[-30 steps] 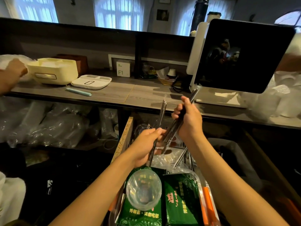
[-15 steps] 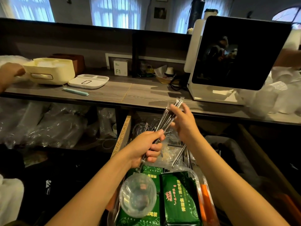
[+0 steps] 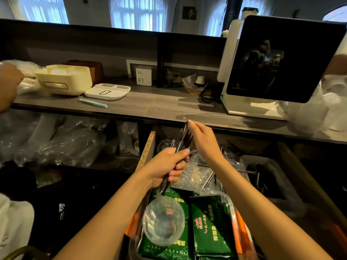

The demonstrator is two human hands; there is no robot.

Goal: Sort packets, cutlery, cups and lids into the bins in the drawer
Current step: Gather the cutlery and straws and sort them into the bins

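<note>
Two bare hands meet over the open drawer point(image 3: 148, 147), sharing one bundle of metal cutlery point(image 3: 185, 138). Left hand point(image 3: 167, 167) has its fingers and thumb curled round the lower part of the bundle, which sticks out below the fist and points down toward the near bin. Right hand point(image 3: 203, 140) is raised above it, its fingertips resting on the top ends of the bundle; how tightly they close there is hard to tell. More loose metal cutlery point(image 3: 210, 180) lies in the drawer just right of the left hand, among crumpled clear plastic. Nearest the camera, a clear bin point(image 3: 230, 201) holds green packets point(image 3: 210, 226), and a clear dome lid point(image 3: 163, 221) rests on the left packets. On the counter point(image 3: 169, 106) beyond stand a cream container point(image 3: 63, 79) at far left, a white tray point(image 3: 108, 91) beside it, a pale blue stick point(image 3: 93, 103) in front of the tray, and a dark screen point(image 3: 281, 59) at right.
</note>
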